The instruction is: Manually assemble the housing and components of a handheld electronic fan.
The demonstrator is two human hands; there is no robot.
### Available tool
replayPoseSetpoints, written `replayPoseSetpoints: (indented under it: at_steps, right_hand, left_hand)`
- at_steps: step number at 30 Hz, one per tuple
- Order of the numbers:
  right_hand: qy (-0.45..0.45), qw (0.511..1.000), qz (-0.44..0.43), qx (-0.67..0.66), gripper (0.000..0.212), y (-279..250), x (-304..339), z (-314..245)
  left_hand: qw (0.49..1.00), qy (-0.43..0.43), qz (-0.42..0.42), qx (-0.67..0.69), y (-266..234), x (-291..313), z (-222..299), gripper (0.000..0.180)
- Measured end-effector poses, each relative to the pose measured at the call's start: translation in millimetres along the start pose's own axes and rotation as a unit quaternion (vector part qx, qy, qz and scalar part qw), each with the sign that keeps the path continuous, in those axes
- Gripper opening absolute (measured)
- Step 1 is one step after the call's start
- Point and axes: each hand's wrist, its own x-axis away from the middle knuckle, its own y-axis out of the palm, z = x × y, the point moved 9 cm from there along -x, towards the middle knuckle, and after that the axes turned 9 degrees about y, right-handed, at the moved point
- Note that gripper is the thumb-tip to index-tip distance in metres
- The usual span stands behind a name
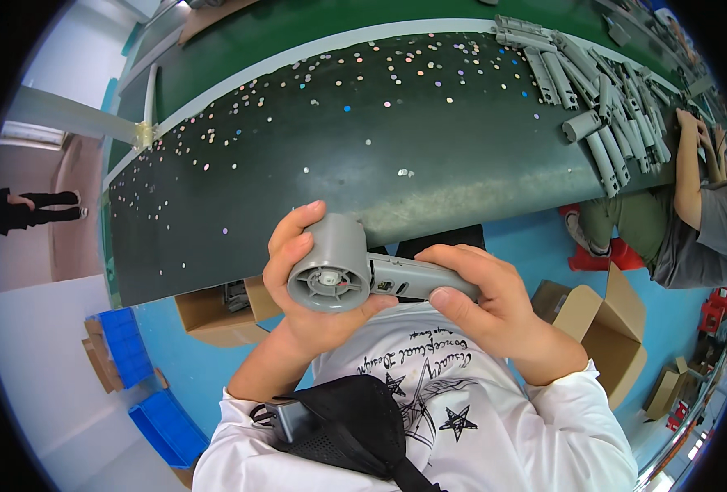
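A grey plastic hair dryer [340, 244] is held in front of my chest, just off the near edge of the table. Its round barrel points toward me, showing a spoked ring inside the end. My left hand [318, 324] is closed around the barrel, with fingers on its left side and the thumb below. The handle [413, 277] extends to the right, slots and small switch openings on its face. Wrapped about the handle's outer end is my right hand [499, 303], its thumb on the near side and fingers along the far side.
Many small round dots [347, 108] are scattered over the dark table [265, 189]. Similar grey parts [618, 135] lie piled at its right end, beside a seated co-worker [700, 221]. Cardboard boxes [618, 344] and blue bins [166, 426] stand on the floor. Another person [35, 211] stands far left.
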Motion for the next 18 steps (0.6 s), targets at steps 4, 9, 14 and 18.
replayPoseSetpoints:
  at_steps: [4,9,14,18]
  right_hand:
    - [-0.015,1.0,-0.011,0.012,0.03,2,2,2]
    - [-0.042,0.998,0.038,0.024,0.03,2,6,4]
    - [-0.062,0.992,0.057,0.09,0.037,3,6,-4]
    - [-0.197,0.96,0.118,0.163,0.047,6,15,-38]
  left_hand:
    - [0.999,0.047,-0.019,-0.015,6,1,7,0.095]
    - [0.999,0.044,-0.005,0.015,9,9,-6,0.095]
    - [0.996,0.016,-0.011,0.092,7,3,-22,0.1]
    - [0.993,-0.077,-0.002,0.091,-7,9,-32,0.1]
